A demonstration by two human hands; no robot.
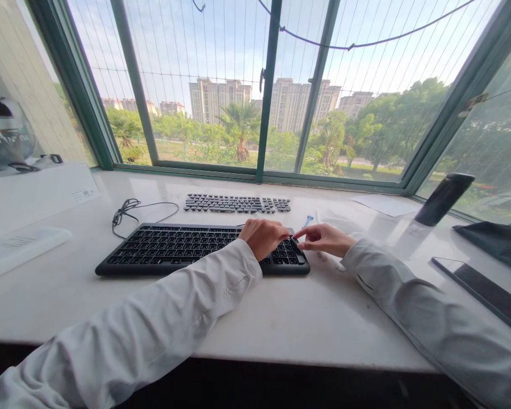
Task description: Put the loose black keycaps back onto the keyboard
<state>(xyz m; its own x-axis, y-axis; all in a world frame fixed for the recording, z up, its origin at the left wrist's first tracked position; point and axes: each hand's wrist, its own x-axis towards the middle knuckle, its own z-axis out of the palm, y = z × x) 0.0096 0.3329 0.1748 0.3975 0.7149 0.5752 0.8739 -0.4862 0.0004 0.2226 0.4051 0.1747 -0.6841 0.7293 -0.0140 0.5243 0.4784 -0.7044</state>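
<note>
A black keyboard (pixel 183 250) lies on the white counter, its key positions showing as dark squares with pale outlines. Behind it, loose black keycaps (pixel 223 203) are laid out in rows like a keyboard layout. My left hand (pixel 264 236) is over the number pad with its fingers curled together; whatever is in the fingertips is hidden. At the keyboard's upper right corner, the thumb and index finger of my right hand (pixel 323 240) come close together in a pinch. Anything between them is too small to make out. Both hands' fingertips are almost touching each other.
A coiled black cable (pixel 125 211) lies behind the keyboard's left end. A small blue tool (pixel 309 220) is near my right hand. Further right are a paper sheet (pixel 385 205), an upright black object (pixel 445 199) and a dark flat device (pixel 481 289). A white box (pixel 38 190) stands left.
</note>
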